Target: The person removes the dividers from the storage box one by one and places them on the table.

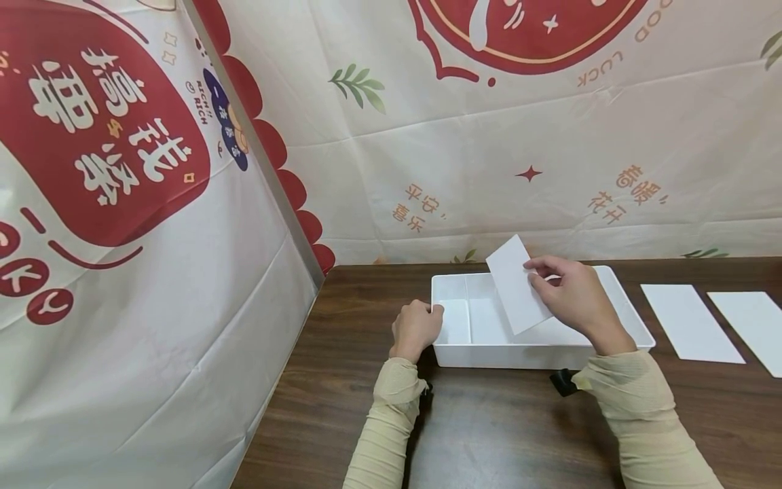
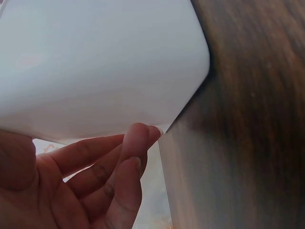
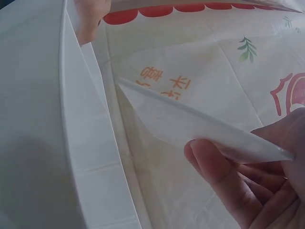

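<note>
A shallow white tray (image 1: 496, 357) sits on the table, its inside split by a divider toward the left end. My left hand (image 1: 417, 330) grips the tray's left end, thumb at the rim. In the left wrist view, curled fingers (image 2: 137, 143) touch the outer wall of the tray (image 2: 109, 71). Over the tray's middle my right hand (image 1: 577, 295) pinches a thin white rectangular board (image 1: 516, 285) by its right edge. The board is tilted. Seen in the right wrist view, thumb and fingers (image 3: 214, 171) clasp the board (image 3: 167, 117) near one end.
Two flat white sheets (image 1: 693, 322) lie side by side on the dark wood table (image 1: 342, 380), right of the tray. A printed white cloth (image 1: 489, 170) hangs behind the table, and another printed cloth (image 1: 183, 339) hangs along its left side. Black straps show at both wrists.
</note>
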Tool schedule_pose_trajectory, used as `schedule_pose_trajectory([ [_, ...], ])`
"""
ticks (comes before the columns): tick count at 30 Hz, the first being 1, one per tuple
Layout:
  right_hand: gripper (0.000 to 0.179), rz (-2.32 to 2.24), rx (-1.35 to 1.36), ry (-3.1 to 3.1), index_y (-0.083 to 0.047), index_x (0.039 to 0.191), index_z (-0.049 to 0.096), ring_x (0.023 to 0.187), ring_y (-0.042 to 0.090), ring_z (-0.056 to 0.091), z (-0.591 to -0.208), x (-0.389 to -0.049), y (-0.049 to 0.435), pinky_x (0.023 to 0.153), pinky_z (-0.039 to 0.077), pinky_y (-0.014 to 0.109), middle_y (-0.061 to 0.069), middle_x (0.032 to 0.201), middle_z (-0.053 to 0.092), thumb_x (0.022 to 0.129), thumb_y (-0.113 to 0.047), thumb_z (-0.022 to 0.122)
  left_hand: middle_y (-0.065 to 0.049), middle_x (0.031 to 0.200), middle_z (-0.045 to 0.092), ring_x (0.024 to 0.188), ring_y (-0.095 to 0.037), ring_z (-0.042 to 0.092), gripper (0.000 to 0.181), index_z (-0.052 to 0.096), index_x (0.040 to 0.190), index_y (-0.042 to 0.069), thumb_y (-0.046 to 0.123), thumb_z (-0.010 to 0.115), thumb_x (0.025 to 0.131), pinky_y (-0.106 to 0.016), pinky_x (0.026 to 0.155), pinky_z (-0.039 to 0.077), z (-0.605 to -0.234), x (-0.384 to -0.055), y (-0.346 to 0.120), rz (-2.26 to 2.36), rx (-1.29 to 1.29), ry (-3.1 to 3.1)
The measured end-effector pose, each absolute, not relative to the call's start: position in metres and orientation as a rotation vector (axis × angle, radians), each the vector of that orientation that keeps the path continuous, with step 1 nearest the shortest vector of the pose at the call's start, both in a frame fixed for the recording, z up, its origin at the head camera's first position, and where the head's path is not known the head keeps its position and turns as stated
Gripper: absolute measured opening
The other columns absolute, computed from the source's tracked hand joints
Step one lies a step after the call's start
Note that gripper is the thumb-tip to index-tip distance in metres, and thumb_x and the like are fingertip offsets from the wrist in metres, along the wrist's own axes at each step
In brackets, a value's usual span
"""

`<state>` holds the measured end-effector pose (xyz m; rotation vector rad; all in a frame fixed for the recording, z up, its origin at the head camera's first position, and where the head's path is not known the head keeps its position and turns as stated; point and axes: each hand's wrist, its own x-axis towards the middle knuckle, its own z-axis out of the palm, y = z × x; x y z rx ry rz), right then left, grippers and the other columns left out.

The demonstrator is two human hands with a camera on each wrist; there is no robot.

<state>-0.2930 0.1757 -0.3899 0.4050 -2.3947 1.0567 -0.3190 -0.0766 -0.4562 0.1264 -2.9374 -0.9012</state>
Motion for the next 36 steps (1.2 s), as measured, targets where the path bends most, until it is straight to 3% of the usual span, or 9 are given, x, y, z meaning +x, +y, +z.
schedule_pose_trajectory([
  [3, 0.019, 1.077, 0.392, -2.432, 0.002, 0.107, 0.071, 0.086, 0.033, 0.067, -0.390, -0.291, 0.178, 0.078, 0.055, 0.029, 0.019, 0.092, 0.072, 0.090, -0.002, 0.064, 0.001, 0.064, 0.060, 0.065, -0.015, 0.056, 0.047, 0.054, 0.054, 0.019, 0.037, 0.049, 0.097, -0.039, 0.065, 0.043, -0.458, -0.318, -0.074, -0.904, 0.121, -2.943],
  [5, 0.019, 1.085, 0.377, -2.454, 0.002, 0.108, 0.071, 0.087, 0.034, 0.066, -0.391, -0.289, 0.180, 0.079, 0.056, 0.045, 0.019, 0.094, 0.071, 0.091, -0.003, 0.065, 0.001, 0.064, 0.060, 0.065, -0.015, 0.056, 0.047, 0.053, 0.053, 0.019, 0.037, 0.049, 0.097, -0.040, 0.065, 0.043, -0.459, -0.318, -0.073, -0.907, 0.115, -2.944],
  [7, 0.019, 1.092, 0.361, -2.467, 0.001, 0.108, 0.071, 0.086, 0.034, 0.067, -0.393, -0.287, 0.183, 0.077, 0.056, 0.042, 0.019, 0.093, 0.071, 0.091, -0.005, 0.065, 0.001, 0.064, 0.059, 0.064, -0.016, 0.056, 0.047, 0.052, 0.054, 0.018, 0.036, 0.049, 0.097, -0.040, 0.065, 0.043, -0.460, -0.317, -0.071, -0.915, 0.107, -2.945],
  [12, 0.018, 1.057, 0.338, -2.468, -0.001, 0.105, 0.073, 0.078, 0.027, 0.064, -0.392, -0.282, 0.193, 0.066, 0.042, 0.012, 0.013, 0.087, 0.071, 0.089, -0.006, 0.066, 0.000, 0.062, 0.056, 0.062, -0.017, 0.054, 0.047, 0.050, 0.054, 0.018, 0.036, 0.049, 0.097, -0.039, 0.063, 0.040, -0.461, -0.318, -0.071, -0.921, 0.098, -2.951],
  [19, 0.018, 0.998, 0.269, -2.538, -0.004, 0.106, 0.073, 0.079, 0.023, 0.057, -0.382, -0.267, 0.215, 0.063, 0.039, 0.017, 0.018, 0.095, 0.071, 0.091, -0.008, 0.064, -0.002, 0.067, 0.062, 0.065, -0.019, 0.058, 0.044, 0.059, 0.059, 0.016, 0.037, 0.049, 0.097, -0.042, 0.065, 0.043, -0.460, -0.319, -0.075, -0.910, 0.103, -2.946],
  [23, 0.019, 0.962, 0.251, -2.556, -0.005, 0.106, 0.074, 0.079, 0.018, 0.056, -0.378, -0.259, 0.230, 0.065, 0.038, 0.017, 0.021, 0.102, 0.071, 0.092, -0.010, 0.062, -0.003, 0.083, 0.071, 0.076, -0.021, 0.064, 0.037, 0.075, 0.079, 0.015, 0.036, 0.050, 0.096, -0.047, 0.072, 0.046, -0.460, -0.319, -0.077, -0.918, 0.116, -2.929],
  [26, 0.019, 0.934, 0.250, -2.561, -0.004, 0.105, 0.074, 0.075, 0.008, 0.053, -0.379, -0.253, 0.242, 0.064, 0.037, 0.016, 0.022, 0.101, 0.071, 0.091, -0.009, 0.062, -0.005, 0.092, 0.073, 0.081, -0.023, 0.066, 0.036, 0.078, 0.089, 0.015, 0.036, 0.050, 0.096, -0.048, 0.074, 0.048, -0.460, -0.319, -0.078, -0.912, 0.122, -2.926],
  [30, 0.019, 0.921, 0.234, -2.568, -0.005, 0.106, 0.074, 0.071, -0.002, 0.048, -0.380, -0.245, 0.257, 0.061, 0.036, 0.015, 0.021, 0.097, 0.071, 0.091, -0.009, 0.063, -0.006, 0.090, 0.073, 0.078, -0.023, 0.066, 0.037, 0.077, 0.085, 0.015, 0.036, 0.050, 0.096, -0.046, 0.070, 0.047, -0.460, -0.319, -0.078, -0.901, 0.116, -2.934],
  [36, 0.020, 0.910, 0.206, -2.579, -0.005, 0.108, 0.073, 0.069, -0.004, 0.047, -0.378, -0.235, 0.272, 0.057, 0.038, 0.017, 0.021, 0.094, 0.071, 0.092, -0.010, 0.063, -0.005, 0.084, 0.070, 0.074, -0.022, 0.063, 0.038, 0.071, 0.074, 0.016, 0.037, 0.049, 0.097, -0.045, 0.070, 0.046, -0.458, -0.320, -0.078, -0.904, 0.117, -2.945],
])
